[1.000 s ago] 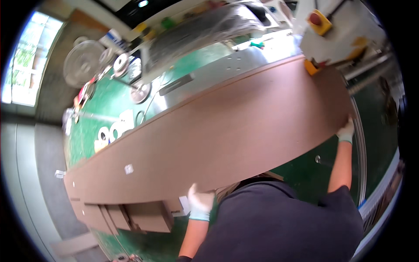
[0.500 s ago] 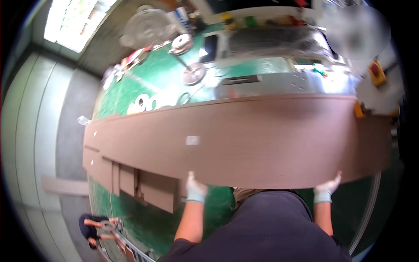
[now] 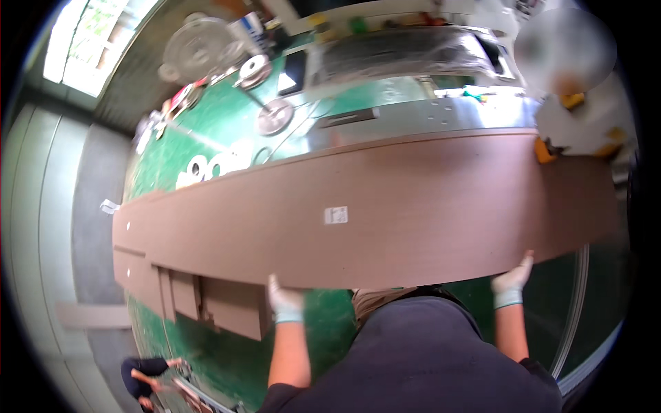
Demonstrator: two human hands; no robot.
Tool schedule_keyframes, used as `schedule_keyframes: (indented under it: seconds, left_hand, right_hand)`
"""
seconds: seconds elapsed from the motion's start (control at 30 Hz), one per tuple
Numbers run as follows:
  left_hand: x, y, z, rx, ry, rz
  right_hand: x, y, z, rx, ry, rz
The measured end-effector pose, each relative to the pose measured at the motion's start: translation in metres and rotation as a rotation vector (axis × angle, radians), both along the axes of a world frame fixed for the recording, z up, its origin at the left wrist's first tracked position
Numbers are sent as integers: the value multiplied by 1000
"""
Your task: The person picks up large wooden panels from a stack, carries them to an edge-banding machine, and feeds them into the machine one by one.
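A long brown board (image 3: pixel 413 199) with a white label near its middle stretches across in front of me. My left hand (image 3: pixel 285 300), in a white glove with a pale teal cuff, grips the near edge, thumb on top. Farther right along that edge, my right hand (image 3: pixel 511 281) holds the board the same way, in a matching glove. The fingers of both hands are hidden under the board. At the left, the long board lies over or against other brown panels (image 3: pixel 234 303), some standing on edge below it.
Behind the board are a metal plate (image 3: pixel 413 120), white tape rolls (image 3: pixel 197 167), a round-based stand (image 3: pixel 275 117) and a plastic-wrapped dark panel (image 3: pixel 399 54) on a green surface. An orange-yellow tool (image 3: pixel 544 150) touches the board's far right edge. Another person (image 3: pixel 148 375) bends at the lower left.
The board and its label have slid right relative to the bench things, while the whole view has shifted. My left hand is now farther from the label, and my hands are wider apart.
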State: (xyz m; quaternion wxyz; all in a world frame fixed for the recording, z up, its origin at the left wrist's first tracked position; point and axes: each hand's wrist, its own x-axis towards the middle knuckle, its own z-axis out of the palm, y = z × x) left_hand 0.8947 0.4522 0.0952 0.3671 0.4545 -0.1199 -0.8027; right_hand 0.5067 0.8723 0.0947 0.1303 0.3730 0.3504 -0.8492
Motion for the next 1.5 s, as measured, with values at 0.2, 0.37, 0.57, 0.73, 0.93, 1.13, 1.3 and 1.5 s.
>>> schedule_keyframes:
  seconds: [0.2, 0.37, 0.57, 0.73, 0.93, 1.13, 1.3, 1.5]
  left_hand:
    - [6, -30, 13, -70, -268, -64]
    - [17, 6, -3, -23, -100, -268]
    - [-3, 32, 21, 3, -413, -722]
    - [-32, 62, 21, -95, -452, -956]
    - [-52, 86, 34, -474, -823, -1410]
    - [-42, 45, 79, -1617, -1370, -1246]
    - [-50, -10, 78, -1596, -1699, -1513]
    - [-108, 9, 81, -1429, -1620, -1807]
  right_hand:
    - [52, -47, -20, -194, 37, 52]
    - [14, -16, -26, -87, -34, -64]
    - [-32, 32, -17, -103, 89, -81]
    - [-71, 85, -33, 12, 209, -76]
    - [-90, 93, 4, -30, 154, -151]
    - [-8, 16, -12, -131, 117, 1]
    - [44, -35, -23, -202, 72, 76]
    - [-4, -14, 1, -96, -39, -193]
